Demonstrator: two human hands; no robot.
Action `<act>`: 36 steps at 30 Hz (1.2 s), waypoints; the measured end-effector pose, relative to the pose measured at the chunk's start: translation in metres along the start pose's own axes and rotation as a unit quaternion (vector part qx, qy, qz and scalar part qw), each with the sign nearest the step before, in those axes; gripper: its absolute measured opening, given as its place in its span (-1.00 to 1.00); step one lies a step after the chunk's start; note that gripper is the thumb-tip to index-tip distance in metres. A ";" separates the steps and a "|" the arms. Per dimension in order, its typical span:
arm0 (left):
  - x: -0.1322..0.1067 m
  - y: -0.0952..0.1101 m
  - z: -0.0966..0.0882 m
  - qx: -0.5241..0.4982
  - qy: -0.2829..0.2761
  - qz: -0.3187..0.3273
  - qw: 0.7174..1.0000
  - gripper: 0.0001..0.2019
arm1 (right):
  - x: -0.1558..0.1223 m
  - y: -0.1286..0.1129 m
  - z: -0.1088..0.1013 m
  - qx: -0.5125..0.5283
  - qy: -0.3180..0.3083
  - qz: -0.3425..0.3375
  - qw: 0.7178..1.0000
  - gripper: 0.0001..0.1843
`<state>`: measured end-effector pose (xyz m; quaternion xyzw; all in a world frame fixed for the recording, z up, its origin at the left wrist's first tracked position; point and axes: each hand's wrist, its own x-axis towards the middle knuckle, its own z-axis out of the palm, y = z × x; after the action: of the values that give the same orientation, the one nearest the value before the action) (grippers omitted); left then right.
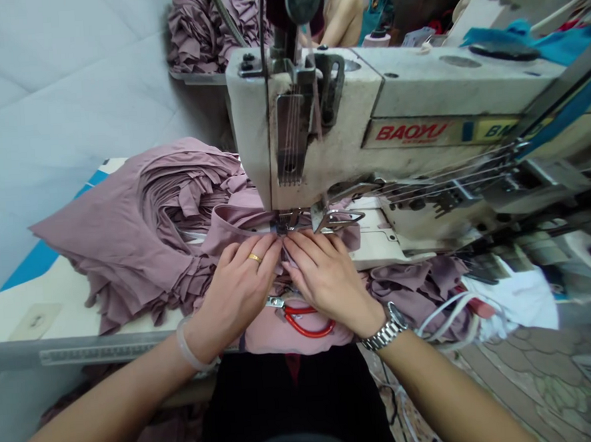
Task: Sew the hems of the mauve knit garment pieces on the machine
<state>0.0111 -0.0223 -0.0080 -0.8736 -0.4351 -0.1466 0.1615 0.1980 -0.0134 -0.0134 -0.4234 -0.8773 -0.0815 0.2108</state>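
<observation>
Mauve fabric (230, 218) lies under the presser foot (286, 223) of a white sewing machine (318, 99), its edge curling up on the left. My left hand (246, 277), with a gold ring, holds the fabric close to the left of the foot; its thumb is hidden. Just right of the foot, my right hand (326, 276) has its fingers together on the same fabric, with the thumb tucked near the edge. Below my hands, red-handled scissors (309, 320) rest on pink cloth (277, 335) at the table's front edge.
A thick pile of mauve cut pieces (110, 225) covers the table's left. More mauve cloth (420, 287) and white straps (446, 312) lie at right. Behind the machine are another fabric heap (198, 33) and a person's arm (345, 11). A tiled wall (67, 81) bounds the left.
</observation>
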 end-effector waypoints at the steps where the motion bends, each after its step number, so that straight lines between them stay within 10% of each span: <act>1: 0.000 -0.001 0.000 -0.002 -0.001 0.001 1.000 -0.61 | 0.001 0.000 0.000 0.000 0.001 0.002 1.000 -0.58; 14: -0.002 -0.016 -0.001 -0.076 0.057 0.068 0.993 -0.75 | -0.002 0.006 0.006 0.148 0.085 -0.008 0.985 -0.75; 36: 0.005 -0.024 0.004 -0.122 0.029 0.028 0.992 -0.65 | 0.003 0.023 0.001 0.085 0.025 -0.019 0.996 -0.65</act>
<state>-0.0048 -0.0032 -0.0059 -0.8939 -0.3848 -0.2191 0.0704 0.2132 0.0038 -0.0139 -0.3853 -0.8833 -0.0215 0.2661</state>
